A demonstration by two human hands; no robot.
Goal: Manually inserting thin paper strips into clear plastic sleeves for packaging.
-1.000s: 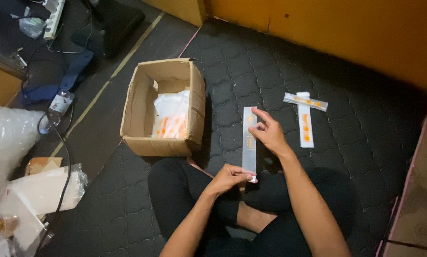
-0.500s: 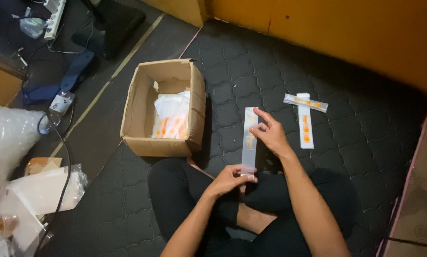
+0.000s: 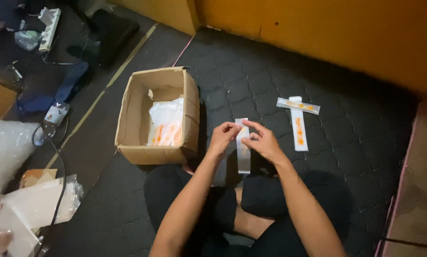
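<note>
Though seen only from the head camera, looking straight down: hard to make out the contents of the narrow clear packet (image 3: 243,154), pale and glossy, hanging lengthwise below the grip. Pinched at its top end by the left hand (image 3: 224,135), thumb and forefinger closed narrow on the left corner. Pinched just beside that by the right hand (image 3: 263,142), fingertips closed on the same top edge, remaining fingers spread loose. Lower end of the packet free, over the dark gap between the folded legs. Cannot tell whether the top edge is sealed or parted: hidden behind the fingertips. Forearms cut off by the bottom edge of the picture.

Left of the grip, near but apart: open cardboard box (image 3: 128,119), flaps up, holding a stack of white packets with orange marks (image 3: 167,124). Lower part of that stack hidden by the near wall of the box.

Right of the grip and slightly beyond, well apart: two more strip packets (image 3: 298,124) lying crossed on the dark quilted floor mat (image 3: 356,143), one over the other, orange marks showing through.

Beyond the grip, a yellow wall (image 3: 342,38).

Far left of the grip, dim and hard to read: white power strip (image 3: 48,21), black cable (image 3: 61,181), blue cloth (image 3: 73,81), crumpled clear plastic bags (image 3: 4,152) partly cut off by the picture's edge.
</note>
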